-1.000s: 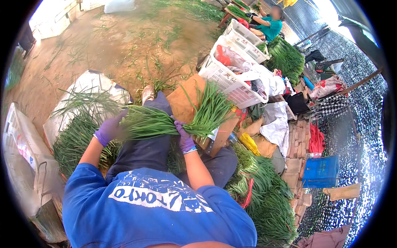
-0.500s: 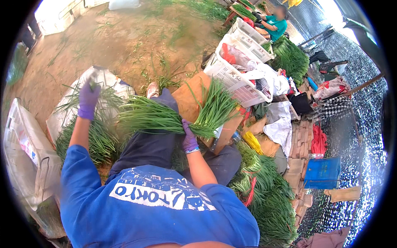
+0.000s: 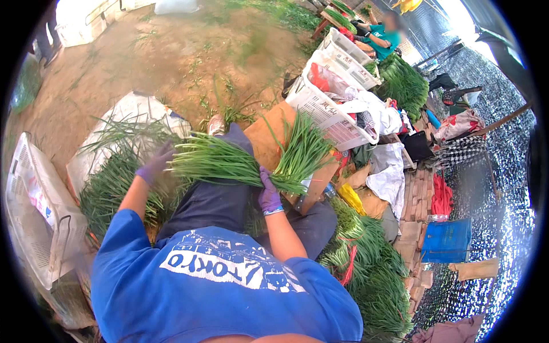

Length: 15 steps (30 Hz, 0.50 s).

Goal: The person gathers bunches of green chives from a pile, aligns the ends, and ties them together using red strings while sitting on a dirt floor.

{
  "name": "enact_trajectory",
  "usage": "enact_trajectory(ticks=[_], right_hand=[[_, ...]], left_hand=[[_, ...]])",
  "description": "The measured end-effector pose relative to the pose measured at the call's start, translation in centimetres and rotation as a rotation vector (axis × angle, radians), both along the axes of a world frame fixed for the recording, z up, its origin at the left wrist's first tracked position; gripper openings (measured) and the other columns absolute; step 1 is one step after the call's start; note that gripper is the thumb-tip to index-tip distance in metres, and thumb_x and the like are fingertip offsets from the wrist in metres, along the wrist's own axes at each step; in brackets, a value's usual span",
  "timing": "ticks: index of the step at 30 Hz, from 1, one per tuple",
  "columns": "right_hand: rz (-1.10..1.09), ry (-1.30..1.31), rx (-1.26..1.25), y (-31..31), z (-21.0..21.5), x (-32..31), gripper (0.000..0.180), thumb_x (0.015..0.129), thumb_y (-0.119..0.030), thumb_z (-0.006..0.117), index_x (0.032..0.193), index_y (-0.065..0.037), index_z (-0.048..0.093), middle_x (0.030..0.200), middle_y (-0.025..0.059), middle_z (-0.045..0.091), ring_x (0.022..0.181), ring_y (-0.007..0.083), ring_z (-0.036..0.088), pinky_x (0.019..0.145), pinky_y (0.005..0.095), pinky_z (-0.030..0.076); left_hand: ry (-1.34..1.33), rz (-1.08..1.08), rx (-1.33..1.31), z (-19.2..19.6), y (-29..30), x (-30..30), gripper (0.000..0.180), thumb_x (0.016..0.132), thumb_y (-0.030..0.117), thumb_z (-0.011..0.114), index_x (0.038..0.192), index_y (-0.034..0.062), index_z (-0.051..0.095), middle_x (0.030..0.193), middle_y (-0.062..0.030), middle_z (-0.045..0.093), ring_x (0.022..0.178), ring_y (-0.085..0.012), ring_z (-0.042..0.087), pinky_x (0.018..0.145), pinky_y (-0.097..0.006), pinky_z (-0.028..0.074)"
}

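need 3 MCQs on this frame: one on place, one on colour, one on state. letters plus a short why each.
1. Where does the bundle of long green chives lie?
A. across the person's lap
B. inside the white slatted plastic crate
C. on the blue plastic box

2. What colour are the gloves on both hands?
A. yellow
B. purple
C. white

3. How does the right hand stand to the bundle?
A. off it, resting on the ground
B. closed around its middle in a grip
C. flat on the blue shirt

Key:
1 A: the chives stretch across the dark trousers, in front of the white slatted plastic crate and far from the blue plastic box.
2 B: both the right hand and the left hand wear purple.
3 B: the gloved fingers wrap the stalks where the bundle narrows; the left hand is at its other end.
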State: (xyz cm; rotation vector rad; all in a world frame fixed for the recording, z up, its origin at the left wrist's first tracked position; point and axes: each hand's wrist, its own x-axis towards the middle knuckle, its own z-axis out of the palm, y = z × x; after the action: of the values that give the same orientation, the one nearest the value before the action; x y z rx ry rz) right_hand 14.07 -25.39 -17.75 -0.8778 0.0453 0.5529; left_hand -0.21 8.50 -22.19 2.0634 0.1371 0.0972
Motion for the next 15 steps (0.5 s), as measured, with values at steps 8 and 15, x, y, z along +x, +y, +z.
enact_trajectory(ticks=[8, 15], right_hand=[[-0.006, 0.037, 0.001, -0.5, 0.1, -0.1, 0.014, 0.079, -0.006, 0.055, 0.093, -0.006, 0.058, 0.095, 0.0061, 0.059, 0.09, 0.0182, 0.055, 0.083, 0.033, 0.044], [0.001, 0.042, 0.021, -0.7, -0.9, 0.1, 0.014, 0.079, -0.004, 0.055, 0.093, -0.006, 0.057, 0.096, 0.0071, 0.059, 0.091, 0.019, 0.056, 0.082, 0.0338, 0.046]], left_hand=[[-0.211, -0.015, 1.189, 4.4, -7.9, -0.6, 0.033, 0.078, 0.034, 0.048, 0.108, 0.0203, 0.053, 0.111, 0.0, 0.053, 0.107, -0.0164, 0.045, 0.095, -0.041, 0.027], [-0.197, 0.079, 1.206, 4.0, -8.0, 0.1, 0.04, 0.079, 0.043, 0.042, 0.109, 0.0178, 0.053, 0.113, -0.0025, 0.051, 0.111, -0.0199, 0.041, 0.097, -0.045, 0.023]])
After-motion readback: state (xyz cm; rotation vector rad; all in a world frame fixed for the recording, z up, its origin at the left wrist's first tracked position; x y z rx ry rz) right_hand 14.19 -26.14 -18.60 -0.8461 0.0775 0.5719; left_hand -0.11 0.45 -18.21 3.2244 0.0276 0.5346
